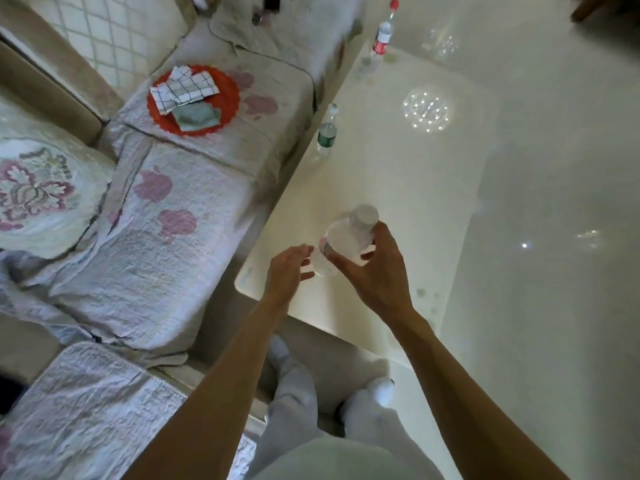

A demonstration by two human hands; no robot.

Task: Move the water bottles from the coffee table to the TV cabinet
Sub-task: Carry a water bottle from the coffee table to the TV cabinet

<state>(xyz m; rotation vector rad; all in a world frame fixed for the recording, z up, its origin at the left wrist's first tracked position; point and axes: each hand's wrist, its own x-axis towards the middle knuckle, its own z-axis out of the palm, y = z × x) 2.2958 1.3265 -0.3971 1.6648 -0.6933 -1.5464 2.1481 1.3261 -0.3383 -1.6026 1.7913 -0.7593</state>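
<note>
A clear water bottle with a white cap [346,237] is near the front corner of the glossy white coffee table [398,174]. My right hand [375,271] grips it around its upper body with thumb and fingers. My left hand [289,270] is just left of the bottle's lower part, fingers relaxed, fingertips close to it; I cannot tell if they touch. A bottle with a green label [327,133] stands at the table's left edge. A bottle with a red label and red cap [383,32] stands at the far corner.
A sofa with a quilted floral cover [166,216] runs along the left, close to the table. A red mat [194,98] with folded cloths lies on it, and a cushion [38,195] sits at far left. Glossy floor [554,237] lies to the right. My legs are below.
</note>
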